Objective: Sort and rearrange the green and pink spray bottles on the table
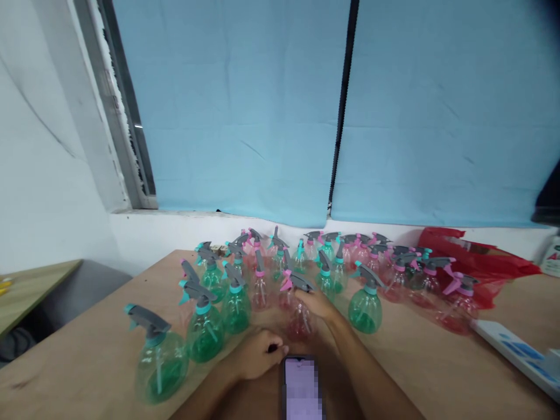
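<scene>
My right hand is closed round the neck of a pink spray bottle with a grey and pink trigger head, near the front middle of the wooden table. My left hand rests curled at the near side, its fingers bent in; a dark spot shows between finger and thumb, and I cannot make out whether it is a thing or a shadow. Just below it lies a phone with a lit screen. Left of my left hand stand green spray bottles, and another green spray bottle is right of my right hand.
Several more pink and green spray bottles crowd the table's far half. At the right are a red plastic bag, a white and blue box and a white bottle. A blue curtain hangs behind; a lower board stands left.
</scene>
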A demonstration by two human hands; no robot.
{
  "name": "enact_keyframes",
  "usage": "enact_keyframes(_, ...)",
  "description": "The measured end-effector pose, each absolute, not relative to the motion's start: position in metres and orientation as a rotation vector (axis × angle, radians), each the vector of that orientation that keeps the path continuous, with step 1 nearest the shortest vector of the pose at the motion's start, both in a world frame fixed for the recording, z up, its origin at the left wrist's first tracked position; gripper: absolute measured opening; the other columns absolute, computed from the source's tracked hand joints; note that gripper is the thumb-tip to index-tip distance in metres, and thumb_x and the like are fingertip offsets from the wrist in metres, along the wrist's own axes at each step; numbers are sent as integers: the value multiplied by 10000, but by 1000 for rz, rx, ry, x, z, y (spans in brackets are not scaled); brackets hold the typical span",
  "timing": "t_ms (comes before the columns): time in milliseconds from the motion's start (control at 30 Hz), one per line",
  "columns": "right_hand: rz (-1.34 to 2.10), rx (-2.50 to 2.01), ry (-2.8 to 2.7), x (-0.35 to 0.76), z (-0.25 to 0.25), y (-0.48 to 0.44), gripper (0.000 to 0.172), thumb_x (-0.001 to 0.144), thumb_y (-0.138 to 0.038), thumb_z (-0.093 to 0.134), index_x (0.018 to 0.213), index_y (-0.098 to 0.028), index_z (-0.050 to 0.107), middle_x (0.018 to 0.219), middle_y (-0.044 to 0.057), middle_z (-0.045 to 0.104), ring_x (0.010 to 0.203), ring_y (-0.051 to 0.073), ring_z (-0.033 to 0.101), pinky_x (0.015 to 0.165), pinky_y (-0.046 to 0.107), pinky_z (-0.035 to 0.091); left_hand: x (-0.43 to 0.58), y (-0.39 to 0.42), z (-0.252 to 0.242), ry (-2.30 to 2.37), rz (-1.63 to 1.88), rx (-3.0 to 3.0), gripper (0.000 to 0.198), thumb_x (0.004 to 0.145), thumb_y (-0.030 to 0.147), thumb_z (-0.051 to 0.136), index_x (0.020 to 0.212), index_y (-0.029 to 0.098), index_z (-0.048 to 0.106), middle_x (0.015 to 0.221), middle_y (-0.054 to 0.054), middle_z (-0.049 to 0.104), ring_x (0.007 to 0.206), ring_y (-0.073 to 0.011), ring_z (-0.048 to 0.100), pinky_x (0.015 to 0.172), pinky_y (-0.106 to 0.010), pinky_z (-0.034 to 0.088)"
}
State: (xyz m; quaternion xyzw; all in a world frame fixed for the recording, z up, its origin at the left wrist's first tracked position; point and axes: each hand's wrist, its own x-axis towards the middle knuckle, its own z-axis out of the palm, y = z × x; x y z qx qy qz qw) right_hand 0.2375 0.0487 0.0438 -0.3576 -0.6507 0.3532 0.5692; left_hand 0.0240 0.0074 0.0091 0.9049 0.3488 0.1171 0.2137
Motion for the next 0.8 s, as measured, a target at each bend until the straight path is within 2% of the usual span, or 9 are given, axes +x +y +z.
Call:
enact_keyframes(133,997,-753,-1529,235,51,45,302,704,-256,568,939,-232,756,762,25,718,751,218,664,790,362,543,24,7,11,971,328,2518,397,1005,344,514,662,170,613,572,39,492,555,-112,415,550,-273,239)
enact_keyframes(267,953,-827,-1477,233,56,40,268,650,-243,566,841,-226,753,677,23,704,714,223,661,739,345,536,24,5,14,974,348,2507,388,996,341,516,659,173,609,563,38,476,555,-113,422,545,-267,235)
enact_keyframes(367,957,-826,-1480,232,56,38,287,653,-241,553,844,-220,766,638,21,698,676,222,656,703,338,524,24,4,15,966,342,2490,400,1003,356,502,668,173,622,574,26,502,565,-119,435,539,-259,240)
enact_keyframes(567,910,-806,-1525,233,51,43,285,669,-237,559,857,-222,772,665,8,702,688,207,637,752,337,524,24,5,13,959,355,2504,372,993,317,521,665,171,620,578,32,500,565,-114,441,549,-259,247)
enact_keyframes(800,933,-833,-1444,230,50,40,208,641,-259,560,744,-227,738,611,20,666,595,198,577,635,318,506,23,5,12,959,342,2516,381,1009,334,513,681,177,625,601,32,529,576,-119,445,565,-260,265)
